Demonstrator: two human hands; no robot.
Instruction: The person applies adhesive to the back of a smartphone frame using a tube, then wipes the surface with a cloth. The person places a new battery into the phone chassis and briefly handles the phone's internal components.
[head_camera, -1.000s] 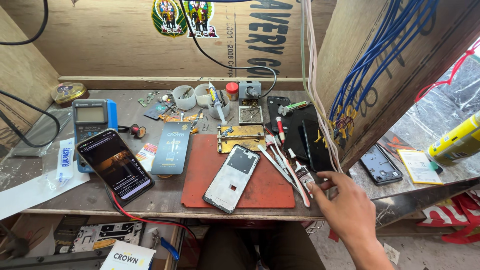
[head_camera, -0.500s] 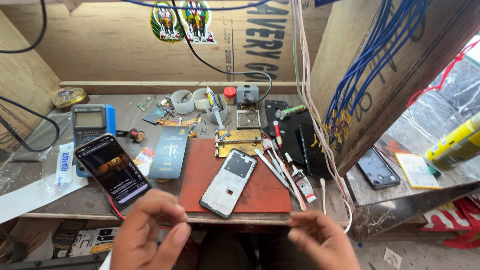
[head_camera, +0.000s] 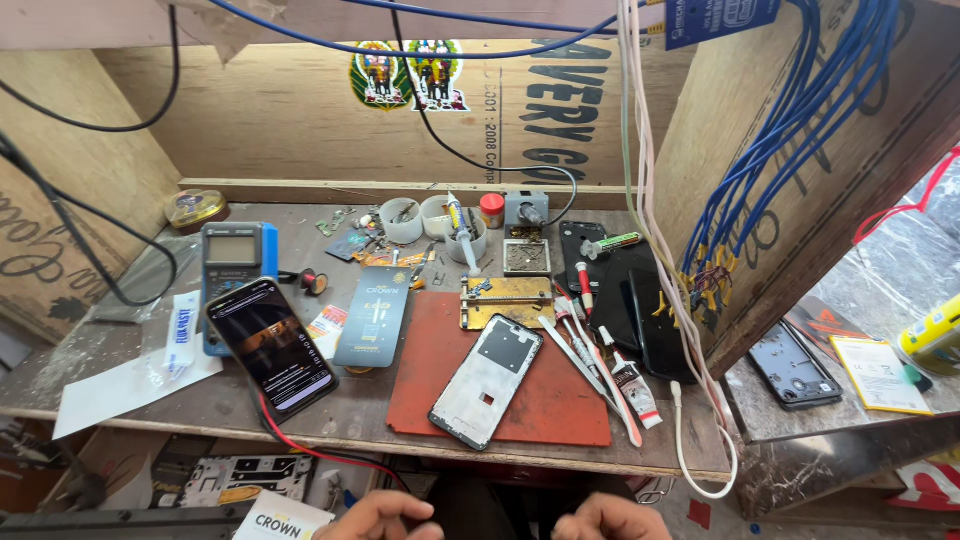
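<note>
My left hand (head_camera: 385, 518) and my right hand (head_camera: 608, 520) show only partly at the bottom edge, below the front edge of the wooden bench (head_camera: 130, 395). Both have fingers curled and hold nothing that I can see. Nearest above them lies a bare phone frame (head_camera: 487, 380) on a red work mat (head_camera: 560, 400). A black phone with a lit screen (head_camera: 270, 347) lies left of the mat, with a red cable running off the bench edge. Tweezers and a small glue tube (head_camera: 632, 380) lie along the mat's right side.
A blue multimeter (head_camera: 235, 255), a dark phone package (head_camera: 372, 315), a brass holding jig (head_camera: 506, 300), small white cups (head_camera: 420, 218) and black phone parts (head_camera: 640, 300) crowd the bench. Blue wires hang at right. Another phone frame (head_camera: 792, 363) lies on a lower shelf.
Both hands have dropped lower and closer to me, now mostly out of view at the bottom edge. The camera has tilted up slightly. Things on the bench have not moved.
</note>
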